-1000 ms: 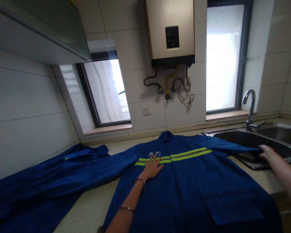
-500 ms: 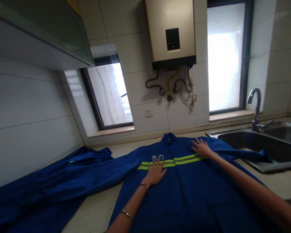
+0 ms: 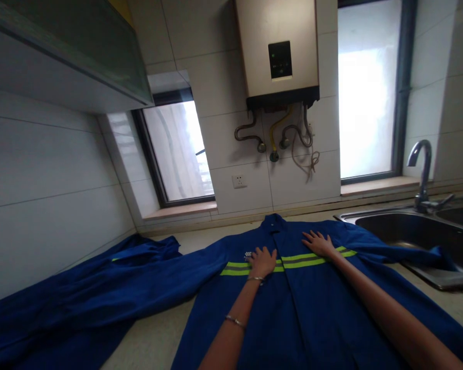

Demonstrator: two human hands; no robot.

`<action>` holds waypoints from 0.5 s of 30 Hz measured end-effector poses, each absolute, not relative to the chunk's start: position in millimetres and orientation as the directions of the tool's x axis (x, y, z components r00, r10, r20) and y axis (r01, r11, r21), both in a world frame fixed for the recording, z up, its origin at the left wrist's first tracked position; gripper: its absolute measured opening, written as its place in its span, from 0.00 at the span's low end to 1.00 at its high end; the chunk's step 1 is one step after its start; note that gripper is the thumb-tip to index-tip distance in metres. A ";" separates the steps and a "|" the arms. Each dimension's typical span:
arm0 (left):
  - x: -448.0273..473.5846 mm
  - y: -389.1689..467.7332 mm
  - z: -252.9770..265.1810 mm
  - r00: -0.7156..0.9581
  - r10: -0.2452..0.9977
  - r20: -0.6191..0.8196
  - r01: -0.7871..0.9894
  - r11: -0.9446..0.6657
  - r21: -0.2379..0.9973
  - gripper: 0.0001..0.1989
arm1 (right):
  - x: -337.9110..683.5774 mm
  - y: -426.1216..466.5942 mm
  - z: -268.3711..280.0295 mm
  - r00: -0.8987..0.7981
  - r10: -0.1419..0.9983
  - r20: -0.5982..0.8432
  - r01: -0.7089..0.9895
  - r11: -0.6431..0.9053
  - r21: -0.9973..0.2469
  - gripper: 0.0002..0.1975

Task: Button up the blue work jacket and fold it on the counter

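Note:
A blue work jacket [image 3: 254, 313] with a yellow-and-grey reflective stripe across the chest lies spread on the counter, its collar toward the wall. My left hand [image 3: 263, 261] rests on the stripe near the front closure, fingers apart, partly covering the white printed logo. Higher on the other side of the chest, my right hand [image 3: 318, 243] lies flat with its fingers spread. One sleeve stretches left over more blue cloth; the other reaches over the sink's edge. Neither hand grips the fabric.
Right of the jacket is a steel sink [image 3: 434, 281] with a curved faucet [image 3: 423, 164]. A water heater [image 3: 280, 51] with pipes hangs on the tiled wall above. More blue clothing [image 3: 81, 336] lies on the counter [image 3: 150, 339] at the left, beneath a wall cabinet [image 3: 81, 56].
My left hand has slid right across the chest toward the front closure, covering more of the logo. My right hand stays on the upper chest. The view has shifted slightly.

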State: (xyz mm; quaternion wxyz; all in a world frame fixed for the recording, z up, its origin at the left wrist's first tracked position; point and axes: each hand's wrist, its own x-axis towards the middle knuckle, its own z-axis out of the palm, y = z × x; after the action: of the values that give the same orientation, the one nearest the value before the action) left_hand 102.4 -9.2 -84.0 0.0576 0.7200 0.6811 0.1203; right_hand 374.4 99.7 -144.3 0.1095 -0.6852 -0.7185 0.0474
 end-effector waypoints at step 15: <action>125.4 -3.3 -122.7 0.172 0.965 0.198 0.955 -0.213 0.208 0.34 | 273.5 119.7 -99.4 -0.016 0.926 0.377 0.896 0.181 -0.406 0.30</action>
State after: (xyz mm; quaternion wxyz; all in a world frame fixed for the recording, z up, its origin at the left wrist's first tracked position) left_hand 125.4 -3.3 -122.7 0.0179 0.7654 0.6271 0.1439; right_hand 273.5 119.7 -99.4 0.2885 -0.6394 -0.7122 0.0262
